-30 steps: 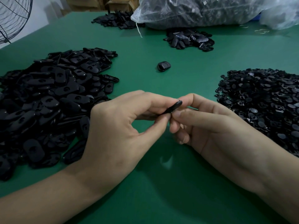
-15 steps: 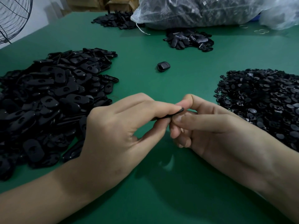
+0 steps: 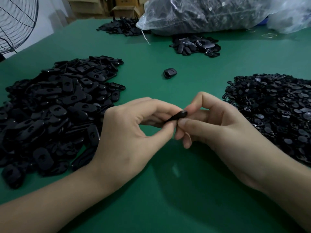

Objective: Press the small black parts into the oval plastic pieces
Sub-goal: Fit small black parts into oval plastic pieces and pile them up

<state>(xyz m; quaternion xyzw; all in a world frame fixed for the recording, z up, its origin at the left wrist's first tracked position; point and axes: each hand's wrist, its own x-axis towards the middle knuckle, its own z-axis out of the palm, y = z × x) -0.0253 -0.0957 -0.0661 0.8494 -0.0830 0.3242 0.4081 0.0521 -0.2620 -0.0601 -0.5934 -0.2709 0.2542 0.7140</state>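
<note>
A black oval plastic piece is held edge-on above the middle of the green table. My left hand pinches it between thumb and forefinger. My right hand meets it from the right, thumb and forefinger pinching its far end. Any small part at that end is hidden by the fingers. A heap of oval pieces lies to the left, and a heap of small black parts lies to the right.
One single black piece lies alone beyond my hands. Further back are two smaller black piles, a large clear plastic bag of parts, cardboard boxes and a wire fan guard at the far left.
The oval piece has tilted a little and its right end now shows more between the fingertips. My right forefinger has lifted higher. Both hands stay in the same spot.
</note>
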